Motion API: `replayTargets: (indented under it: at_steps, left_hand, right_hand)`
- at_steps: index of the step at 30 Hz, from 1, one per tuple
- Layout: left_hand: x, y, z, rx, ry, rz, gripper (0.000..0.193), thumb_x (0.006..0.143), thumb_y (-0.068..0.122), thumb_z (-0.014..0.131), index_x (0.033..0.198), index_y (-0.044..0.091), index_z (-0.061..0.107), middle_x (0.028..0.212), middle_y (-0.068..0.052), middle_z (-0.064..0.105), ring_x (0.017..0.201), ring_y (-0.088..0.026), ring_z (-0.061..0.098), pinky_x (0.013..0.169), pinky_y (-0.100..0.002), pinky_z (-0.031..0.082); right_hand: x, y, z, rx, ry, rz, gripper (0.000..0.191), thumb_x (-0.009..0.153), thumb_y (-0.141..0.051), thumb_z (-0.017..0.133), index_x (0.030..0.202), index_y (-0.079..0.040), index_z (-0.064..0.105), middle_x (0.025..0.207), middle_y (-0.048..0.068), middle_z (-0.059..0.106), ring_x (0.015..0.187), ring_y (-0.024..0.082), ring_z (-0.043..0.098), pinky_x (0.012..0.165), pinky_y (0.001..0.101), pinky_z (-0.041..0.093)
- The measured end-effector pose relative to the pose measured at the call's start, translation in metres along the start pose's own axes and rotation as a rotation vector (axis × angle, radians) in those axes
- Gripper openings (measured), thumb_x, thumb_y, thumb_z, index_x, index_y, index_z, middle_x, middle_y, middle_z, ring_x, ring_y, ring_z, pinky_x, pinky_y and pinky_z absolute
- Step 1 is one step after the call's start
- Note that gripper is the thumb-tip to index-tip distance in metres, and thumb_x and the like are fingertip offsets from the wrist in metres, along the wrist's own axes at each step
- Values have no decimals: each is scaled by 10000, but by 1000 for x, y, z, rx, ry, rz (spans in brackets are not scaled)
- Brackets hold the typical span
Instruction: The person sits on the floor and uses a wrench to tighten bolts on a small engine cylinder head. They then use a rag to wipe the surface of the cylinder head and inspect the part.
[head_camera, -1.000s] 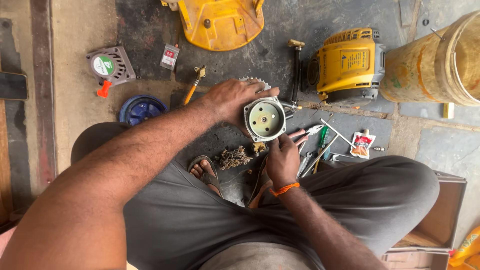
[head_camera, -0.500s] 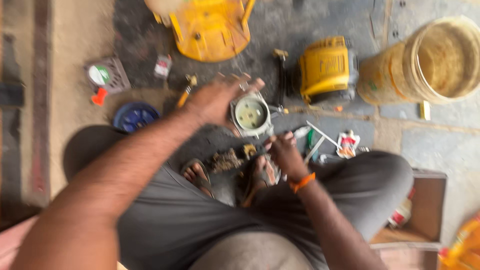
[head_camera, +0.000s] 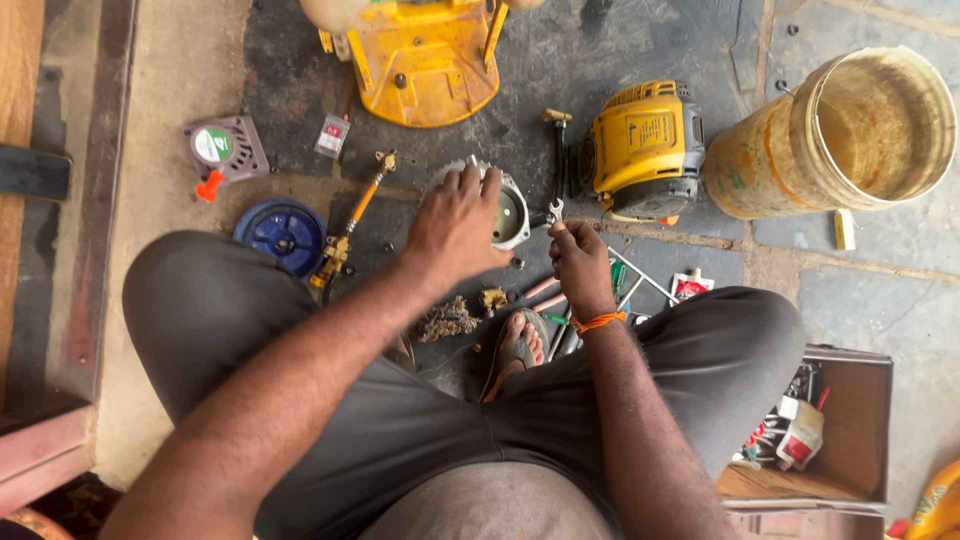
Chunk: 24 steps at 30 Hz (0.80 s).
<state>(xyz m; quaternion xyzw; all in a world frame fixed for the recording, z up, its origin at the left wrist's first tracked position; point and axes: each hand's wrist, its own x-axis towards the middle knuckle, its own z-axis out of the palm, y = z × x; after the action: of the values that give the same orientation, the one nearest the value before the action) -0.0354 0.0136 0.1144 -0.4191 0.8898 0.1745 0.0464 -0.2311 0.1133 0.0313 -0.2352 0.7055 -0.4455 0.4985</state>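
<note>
Since the earlier frame, the right hand (head_camera: 580, 262) is holding a small wrench (head_camera: 555, 212) up beside the round metal housing (head_camera: 505, 212), where before it was lower among the tools by the foot. The left hand (head_camera: 455, 225) is still lying over the housing, fingers spread across its top and rim.

From the head camera, the housing is sitting on the dark floor (head_camera: 600, 40) just ahead of the person's knees. The right hand is closing its fingers around the wrench, whose open end is pointing up, close to the housing's right edge. An orange band (head_camera: 598, 322) is circling that wrist. A brass nozzle (head_camera: 350, 225) is lying left of the left hand, with a blue disc (head_camera: 283, 232) beside it. A yellow engine (head_camera: 642, 150) is resting just right of the housing, a bucket (head_camera: 760, 170) farther right, and a yellow cover (head_camera: 420, 65) at the top.
</note>
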Motion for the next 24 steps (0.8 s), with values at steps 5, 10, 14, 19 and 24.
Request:
replayTargets:
  at_steps: [5,10,14,19,24]
  left_hand:
    - [14,-25,4,-27,-62,118,1228,615,456,983,1542,30,300,1525,-261,394,1378,-448,415,1140,-581,369]
    - [17,-33,1,-8,-108,176,1216,621,382,991,1554,57,282,1550,-246,357,1389,-466,380,1148,-613,325]
    - [13,-29,3,32,-140,160,1177,674,356,955,1574,42,264,1563,-248,354,1395,-446,404,1169,-618,328]
    - [10,-26,14,16,-24,171,1148,684,399,930,1550,16,280,1525,-296,344,1367,-453,407,1148,-606,338]
    - [12,-24,26,14,132,180,1119,719,531,898,1508,-37,343,1454,-313,429,1287,-436,470,1077,-583,425]
  right_hand:
    - [-14,6,-10,-99,-33,24,241,1036,-281,598,1086,-53,660,748,-27,551,610,49,461,535,213,387]
    - [-31,10,-6,-230,-130,-85,296,1053,-295,620,1105,-13,693,791,-14,596,681,50,519,596,209,450]
    - [-33,0,2,-369,-134,-81,292,1007,-305,597,1124,-46,659,761,2,619,637,84,589,545,264,493]
    - [-8,-29,3,-676,-197,-219,335,1024,-356,626,1095,-33,682,726,42,626,634,143,556,587,334,462]
    - [4,-42,5,-863,-237,-311,333,1020,-394,624,1119,-81,682,733,101,641,651,197,587,633,393,472]
